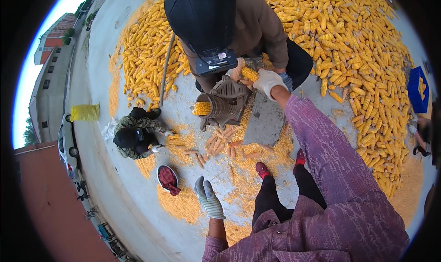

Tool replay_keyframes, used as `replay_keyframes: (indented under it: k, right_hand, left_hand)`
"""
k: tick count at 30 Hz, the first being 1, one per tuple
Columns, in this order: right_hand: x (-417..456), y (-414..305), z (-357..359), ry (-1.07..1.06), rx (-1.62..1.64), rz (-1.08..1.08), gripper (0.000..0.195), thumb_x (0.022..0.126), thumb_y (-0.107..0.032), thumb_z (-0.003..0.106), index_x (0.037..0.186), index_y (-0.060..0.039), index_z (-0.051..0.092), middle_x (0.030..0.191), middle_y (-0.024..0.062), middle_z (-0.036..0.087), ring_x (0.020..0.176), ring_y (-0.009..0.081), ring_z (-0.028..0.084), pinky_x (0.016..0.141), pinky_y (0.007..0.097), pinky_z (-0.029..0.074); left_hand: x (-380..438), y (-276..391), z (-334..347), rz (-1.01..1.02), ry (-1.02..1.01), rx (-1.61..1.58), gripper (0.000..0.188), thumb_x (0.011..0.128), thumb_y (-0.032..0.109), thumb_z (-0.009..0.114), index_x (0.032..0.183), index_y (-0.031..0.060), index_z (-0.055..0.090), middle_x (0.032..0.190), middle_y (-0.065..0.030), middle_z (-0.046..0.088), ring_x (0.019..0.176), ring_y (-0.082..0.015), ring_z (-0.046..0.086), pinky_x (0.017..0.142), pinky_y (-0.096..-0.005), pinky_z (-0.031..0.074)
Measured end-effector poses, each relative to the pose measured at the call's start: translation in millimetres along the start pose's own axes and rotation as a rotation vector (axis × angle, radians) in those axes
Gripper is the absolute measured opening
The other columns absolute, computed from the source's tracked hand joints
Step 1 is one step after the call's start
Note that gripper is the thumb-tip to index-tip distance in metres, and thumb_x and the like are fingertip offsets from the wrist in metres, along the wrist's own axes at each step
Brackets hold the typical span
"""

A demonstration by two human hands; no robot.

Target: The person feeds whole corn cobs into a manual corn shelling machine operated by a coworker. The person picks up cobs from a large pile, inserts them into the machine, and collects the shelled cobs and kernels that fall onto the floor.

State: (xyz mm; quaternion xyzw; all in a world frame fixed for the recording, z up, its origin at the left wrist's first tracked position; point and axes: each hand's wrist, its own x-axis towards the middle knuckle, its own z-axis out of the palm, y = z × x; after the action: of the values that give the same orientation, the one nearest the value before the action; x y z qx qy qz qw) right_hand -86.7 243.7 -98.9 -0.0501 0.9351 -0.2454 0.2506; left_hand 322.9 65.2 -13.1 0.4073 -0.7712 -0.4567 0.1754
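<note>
My right hand (269, 82), in a white glove, reaches forward to a yellow corn cob (249, 74) by a co-worker's knee; its fingertips are partly hidden, so a grip is uncertain. Another corn cob (202, 108) sits in the round mouth of a cast-metal corn sheller (229, 101), left of that hand. My left hand (209, 198), in a striped glove, is held above the ground with its fingers apart and nothing in it. Stripped cobs (215, 143) and loose kernels (241, 189) lie on the concrete below the sheller.
A co-worker in a dark cap (201, 17) bends close over the sheller. Another crouches at the left (132, 138), near a basin (167, 179) holding red cloth. A stone slab (264, 119) lies beside the sheller. Large corn piles (344, 48) spread behind; a blue crate (417, 89) stands far right.
</note>
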Motion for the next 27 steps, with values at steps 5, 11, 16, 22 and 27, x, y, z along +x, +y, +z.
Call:
replay_keyframes:
  k: [5,11,16,22,27]
  right_hand:
    - [-26.2,47.5,21.0,-0.171,-0.023,0.140,0.058,0.073,-0.039,0.068,0.120,-0.0068,0.059,0.121,0.0174,0.061,0.111,0.0321,0.058,0.091,0.0402,0.048]
    - [33.8,5.1,4.1,-0.112,0.119,-0.036,0.054,0.072,-0.040,0.069,0.114,-0.0065,0.065,0.112,0.0188,0.065,0.105,0.0340,0.062,0.085,0.0414,0.050]
    - [19.1,33.5,25.4,0.032,0.591,0.175,0.058,0.074,-0.034,0.074,0.119,-0.0025,0.057,0.095,0.0157,0.067,0.079,0.0275,0.066,0.066,0.0360,0.051]
    - [-92.7,99.7,41.8,-0.195,1.269,0.260,0.024,0.087,-0.023,0.064,0.100,-0.0043,0.058,0.077,0.0025,0.057,0.059,0.0098,0.052,0.047,0.0258,0.040]
    - [-211.6,158.7,80.6,-0.266,1.154,0.464,0.021,0.084,-0.016,0.066,0.098,-0.0014,0.058,0.076,0.0035,0.058,0.058,0.0116,0.052,0.046,0.0256,0.041]
  left_hand:
    - [-14.6,-16.1,-3.6,-0.098,0.009,-0.078,0.033,0.097,0.025,0.051,0.119,0.0000,0.056,0.117,-0.0089,0.053,0.106,-0.0168,0.050,0.094,-0.0313,0.042]
    - [-32.3,8.8,8.2,-0.128,-0.067,-0.163,0.031,0.097,0.024,0.052,0.115,0.0008,0.059,0.112,-0.0077,0.055,0.102,-0.0159,0.052,0.091,-0.0308,0.044]
    - [-51.0,0.3,6.4,-0.269,-0.091,-0.138,0.031,0.093,0.021,0.057,0.116,0.0002,0.057,0.112,-0.0097,0.055,0.103,-0.0192,0.053,0.092,-0.0339,0.043]
    - [60.7,106.9,119.9,0.580,-0.331,0.176,0.041,0.081,0.020,0.071,0.113,0.0003,0.057,0.104,-0.0168,0.058,0.102,-0.0330,0.055,0.090,-0.0400,0.044]
    - [195.8,193.4,271.9,0.836,-0.324,0.904,0.051,0.083,0.043,0.063,0.118,0.0060,0.055,0.112,-0.0174,0.062,0.109,-0.0335,0.055,0.093,-0.0460,0.042]
